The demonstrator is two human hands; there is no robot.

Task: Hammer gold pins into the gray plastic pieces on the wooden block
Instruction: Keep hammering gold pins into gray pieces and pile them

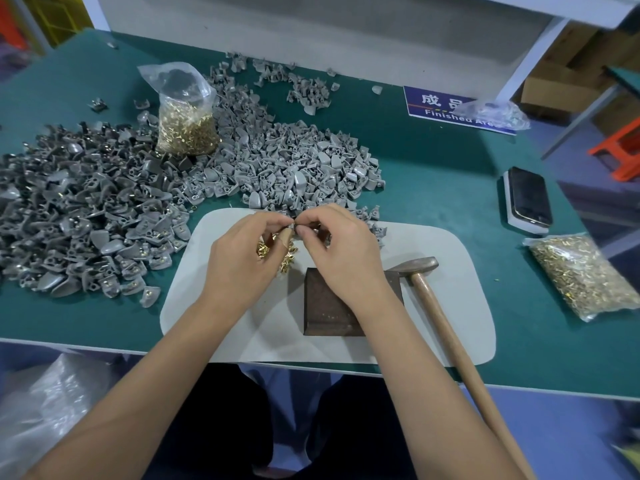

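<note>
Both hands meet above the white mat, fingertips pinched together on a small gray piece.

The left hand [242, 252] and right hand [341, 244] each curl thumb and forefinger round the same gray plastic piece [295, 226] (too small and too covered to see whether a pin sits in it), held above the far edge of the white mat [450, 271]. Loose gold pins [287, 263] lie on the mat under the left fingers. The wooden block [329, 306] sits on the mat beneath the right wrist, with nothing on its visible top. The hammer [436, 299] lies just right of the block, its handle running off the near edge of the green counter [450, 174]. Heaps of gray plastic pieces [138, 195] cover the counter's left side round a bag of pins [185, 123]; another bag [585, 275] lies to the right.
</note>
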